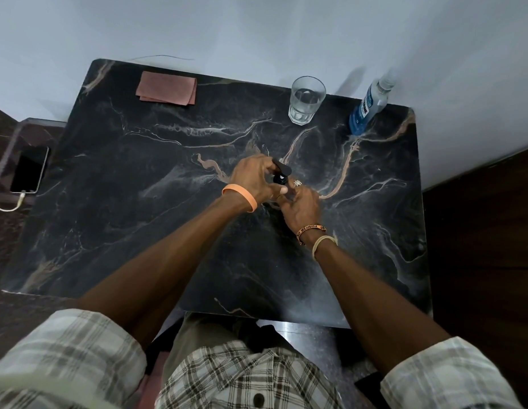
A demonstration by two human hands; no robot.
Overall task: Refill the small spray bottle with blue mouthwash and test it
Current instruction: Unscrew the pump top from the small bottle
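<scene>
Black marble veined with tan forms the table at which the job is being done. Well beyond the fingertips and off to their right, the blue mouthwash bottle is stood, and a glass tumbler is set straight ahead of them, also well apart. The small spray bottle is held between both hands at the table's middle. The fingers of the left hand are curled round its upper part, and those of the right hand are closed against its lower part. It is judged to be light, rigid and slippery once wetted, so it is best steadied by the body while the head is turned. Most of it is covered by fingers. Whether the head is seated, loosened or off cannot be made out, nor can the fill level or whether the base touches the marble.
</scene>
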